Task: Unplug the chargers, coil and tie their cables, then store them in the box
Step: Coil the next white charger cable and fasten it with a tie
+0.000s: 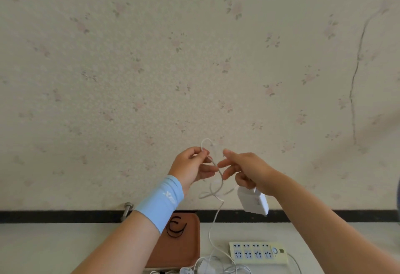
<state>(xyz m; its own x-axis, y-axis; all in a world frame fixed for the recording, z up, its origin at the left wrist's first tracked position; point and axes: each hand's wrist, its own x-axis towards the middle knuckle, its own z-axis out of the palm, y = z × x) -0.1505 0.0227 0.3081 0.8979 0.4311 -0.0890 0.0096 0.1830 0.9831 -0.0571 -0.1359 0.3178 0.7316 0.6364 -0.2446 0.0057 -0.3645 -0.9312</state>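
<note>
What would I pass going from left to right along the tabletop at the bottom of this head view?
Metal peg by the wall → brown tray → loose white cables → power strip.

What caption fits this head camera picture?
The left hand pinches a loop of white cable while the right hand holds a charger above a power strip.
</note>
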